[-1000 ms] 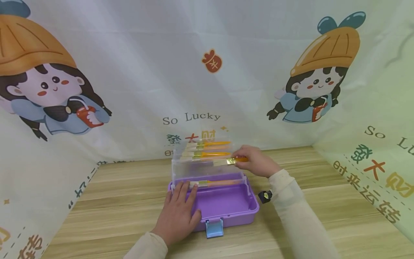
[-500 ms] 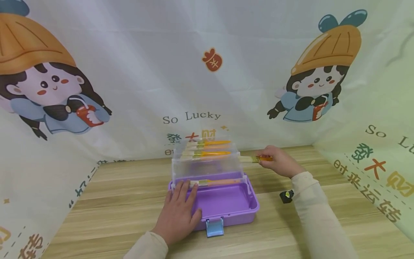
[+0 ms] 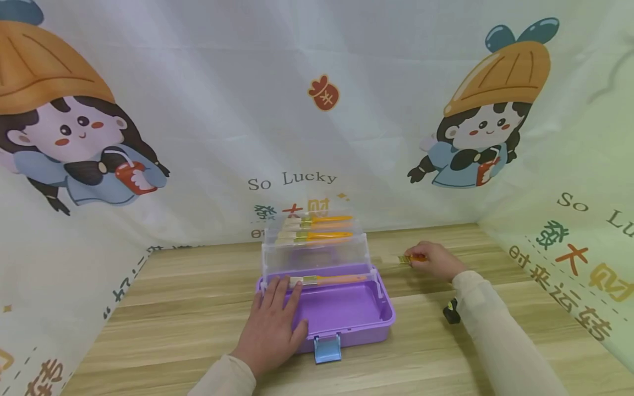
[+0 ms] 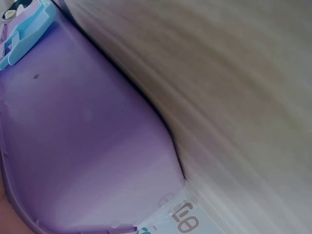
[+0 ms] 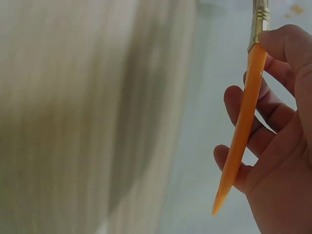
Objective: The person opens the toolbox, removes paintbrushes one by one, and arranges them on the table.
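Along the left side of the open purple box (image 3: 369, 333), the left hand (image 3: 274, 324) is resting on the rim, its fingers reaching forward, apparently gripping nothing. Its fingertips are lying near the bristle end of a low brush (image 3: 342, 279); whether they are touching it, I cannot tell. Rightward, at the box's front middle, the blue latch (image 3: 328, 350) is hanging unfastened, while behind, the clear tiers (image 3: 354, 254) are standing raised and carrying orange-handled brushes (image 3: 333, 236). Paler shapes are showing under these, perhaps reflections. Farther right, apart from the box, the right hand (image 3: 436, 261) is holding an orange brush (image 5: 246, 114), its thumb pressing by the metal collar and the bristles pointing toward the box. Whether that brush is touching the counter (image 3: 421, 335) is remaining unclear. As I am judging it, opening is done and one brush is sitting outside, not yet released; the others are still occupying the box.
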`<state>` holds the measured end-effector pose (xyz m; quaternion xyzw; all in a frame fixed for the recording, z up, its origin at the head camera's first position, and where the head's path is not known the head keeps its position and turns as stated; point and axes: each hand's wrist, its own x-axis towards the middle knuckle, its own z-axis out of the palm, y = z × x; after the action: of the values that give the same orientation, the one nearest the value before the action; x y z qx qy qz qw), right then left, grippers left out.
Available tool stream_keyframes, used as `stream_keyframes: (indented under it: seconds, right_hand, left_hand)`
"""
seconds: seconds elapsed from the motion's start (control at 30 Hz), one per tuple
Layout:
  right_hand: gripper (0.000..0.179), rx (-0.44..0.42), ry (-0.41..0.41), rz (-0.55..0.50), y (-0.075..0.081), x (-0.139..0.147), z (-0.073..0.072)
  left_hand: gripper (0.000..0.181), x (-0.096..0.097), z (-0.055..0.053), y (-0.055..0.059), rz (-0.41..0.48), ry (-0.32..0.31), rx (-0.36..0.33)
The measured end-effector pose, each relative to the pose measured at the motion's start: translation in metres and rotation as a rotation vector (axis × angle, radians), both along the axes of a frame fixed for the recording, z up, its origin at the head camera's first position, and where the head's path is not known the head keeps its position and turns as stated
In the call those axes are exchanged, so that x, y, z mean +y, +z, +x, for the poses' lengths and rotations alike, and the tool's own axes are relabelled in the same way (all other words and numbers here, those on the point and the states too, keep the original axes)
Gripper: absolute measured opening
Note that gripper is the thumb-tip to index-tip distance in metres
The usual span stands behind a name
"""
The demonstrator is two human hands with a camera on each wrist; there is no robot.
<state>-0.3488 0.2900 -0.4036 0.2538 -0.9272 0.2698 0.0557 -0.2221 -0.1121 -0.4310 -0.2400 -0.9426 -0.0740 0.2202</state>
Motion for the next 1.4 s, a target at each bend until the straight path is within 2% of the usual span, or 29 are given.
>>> stream_keyframes:
  seconds: [0.33, 0.47, 0.7, 0.83, 1.03, 1.27, 1.4]
  right_hand:
    - [0.024, -0.009, 0.023, 0.011, -0.025, 0.009, -0.030]
    - [0.024, -0.005, 0.033, -0.004, -0.031, 0.011, -0.037]
    - [0.025, -0.017, 0.022, 0.030, -0.034, 0.010, -0.043]
    - [0.027, -0.072, -0.014, 0.028, -0.034, 0.008, -0.045]
    - [0.027, -0.143, -0.064, 0.048, -0.036, 0.005, -0.049]
    - [0.024, -0.174, -0.052, 0.060, -0.040, 0.003, -0.051]
    - [0.029, -0.189, -0.062, 0.071, -0.035, 0.003, -0.051]
  left_hand:
    - [0.067, -0.002, 0.004, -0.001, 0.002, 0.010, -0.025]
    - [0.066, -0.002, 0.006, -0.003, 0.003, 0.012, -0.041]
    - [0.067, -0.003, 0.006, -0.002, -0.002, 0.000, -0.026]
    - [0.067, -0.004, 0.004, 0.000, -0.001, -0.007, -0.002]
    - [0.067, -0.004, 0.002, 0.002, 0.002, -0.011, -0.011]
    - [0.067, -0.003, 0.002, 0.001, 0.003, 0.000, -0.018]
    - [0.066, -0.003, 0.002, 0.001, 0.010, -0.001, -0.023]
